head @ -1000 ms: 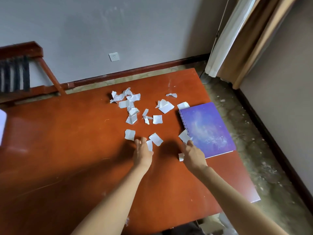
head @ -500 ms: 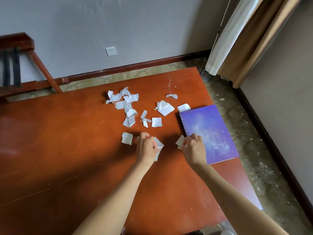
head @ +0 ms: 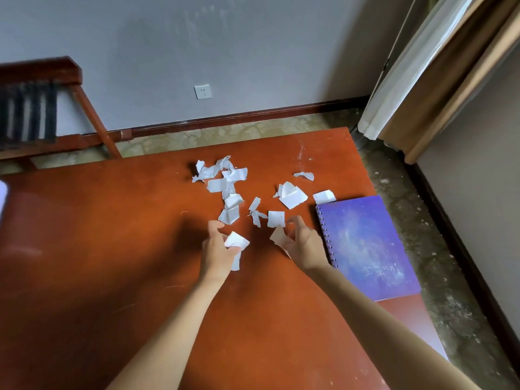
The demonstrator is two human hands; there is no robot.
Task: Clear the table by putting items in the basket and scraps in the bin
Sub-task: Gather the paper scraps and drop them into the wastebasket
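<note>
Several torn white paper scraps lie scattered across the far middle of the red-brown table. My left hand holds a few white scraps against its palm, thumb and fingers curled around them. My right hand grips other scraps, its fingers arched just below a loose square scrap. A purple spiral notebook lies flat right of my right hand, at the table's right edge. No basket or bin shows.
A dark wooden chair stands beyond the table's far left corner. Curtains hang at the upper right, over bare floor along the table's right side. A pale object touches the left frame edge.
Both hands went from pressing flat on scraps near the front to gripping them, then reached farther into the pile. The near loose scraps are gone from the table.
</note>
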